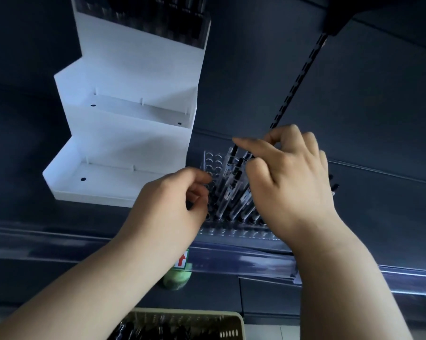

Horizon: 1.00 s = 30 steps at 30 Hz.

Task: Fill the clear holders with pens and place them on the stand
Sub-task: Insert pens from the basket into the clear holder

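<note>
white stand (133, 148) left of holder (213, 159) | basket (239, 317) below | right hand (293, 173) pinches, hides pens (228, 190)

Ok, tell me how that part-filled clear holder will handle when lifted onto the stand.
Probably rigid: the clear holder looks like hard plastic with moulded holes. Likely lopsided, since the pens fill its right side while the left holes stand empty. The pens lean loosely, so tilting it may spill them.
</note>
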Each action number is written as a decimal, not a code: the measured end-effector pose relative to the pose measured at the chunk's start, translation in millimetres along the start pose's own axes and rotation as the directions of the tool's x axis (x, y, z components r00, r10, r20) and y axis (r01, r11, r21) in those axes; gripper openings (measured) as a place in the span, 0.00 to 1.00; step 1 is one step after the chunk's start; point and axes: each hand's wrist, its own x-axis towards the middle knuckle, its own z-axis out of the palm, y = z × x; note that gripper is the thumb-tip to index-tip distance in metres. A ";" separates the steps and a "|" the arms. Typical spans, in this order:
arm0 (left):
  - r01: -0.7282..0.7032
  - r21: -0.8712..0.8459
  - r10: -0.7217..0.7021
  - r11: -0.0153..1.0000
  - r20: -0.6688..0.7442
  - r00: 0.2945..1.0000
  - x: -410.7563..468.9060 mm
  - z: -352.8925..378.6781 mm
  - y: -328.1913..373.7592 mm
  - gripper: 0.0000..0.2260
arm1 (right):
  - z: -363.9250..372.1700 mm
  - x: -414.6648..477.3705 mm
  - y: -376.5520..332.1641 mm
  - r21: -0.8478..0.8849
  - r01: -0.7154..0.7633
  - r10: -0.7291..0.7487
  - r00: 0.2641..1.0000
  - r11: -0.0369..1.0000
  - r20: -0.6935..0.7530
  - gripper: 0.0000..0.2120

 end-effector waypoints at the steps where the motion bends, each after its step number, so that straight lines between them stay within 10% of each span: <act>1: -0.003 0.002 0.003 1.000 -0.001 1.000 -0.5 -1.5 -0.4 0.13 | 0.5 0.8 -0.3 -0.009 -0.003 0.003 1.000 1.000 0.006 0.25; 24: -0.179 0.276 0.181 0.944 0.019 0.983 -22.2 -20.0 -14.7 0.13 | -13.8 -36.0 1.2 0.118 0.153 -0.124 0.967 0.981 -0.224 0.25; 30: -0.239 0.477 0.154 0.846 0.212 0.965 -64.0 -27.2 -29.0 0.14 | 9.9 -101.2 -13.3 0.116 0.272 -0.273 0.962 0.955 0.000 0.21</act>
